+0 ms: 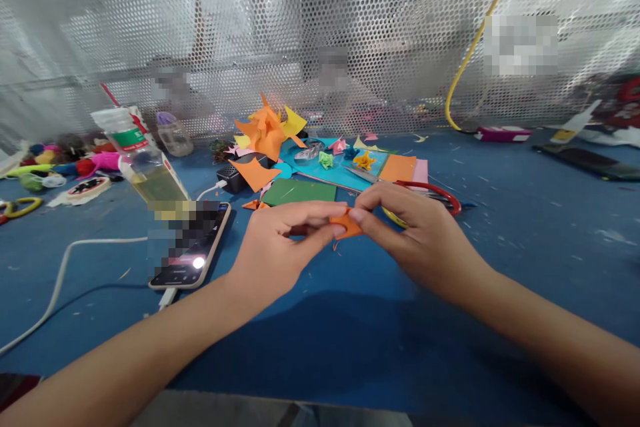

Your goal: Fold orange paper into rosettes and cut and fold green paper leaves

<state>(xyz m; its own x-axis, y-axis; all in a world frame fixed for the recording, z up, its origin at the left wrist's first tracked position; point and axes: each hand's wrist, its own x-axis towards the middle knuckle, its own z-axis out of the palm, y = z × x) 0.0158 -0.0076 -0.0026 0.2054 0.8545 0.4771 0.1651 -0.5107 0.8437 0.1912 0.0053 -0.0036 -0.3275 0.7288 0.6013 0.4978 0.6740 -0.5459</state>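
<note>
A small piece of folded orange paper [349, 226] is pinched between both hands above the blue table. My left hand [280, 240] grips its left side between thumb and fingers. My right hand [415, 223] pinches its upper right corner, thumb on top. Just behind the hands lie a dark green paper sheet [303, 193] and scissors with red handles [447, 192], partly hidden by my right hand. Small folded paper pieces, among them a yellow one [365, 160] and a light green one [326, 159], rest on a light blue sheet [345, 178].
A phone [213, 247] plugged into a white cable [63, 273] lies left of my hands, with a bottle of yellowish liquid [155, 177] behind it. Orange paper cut-outs [267, 127] are heaped at the back. A perforated metal screen [390, 33] closes off the far side.
</note>
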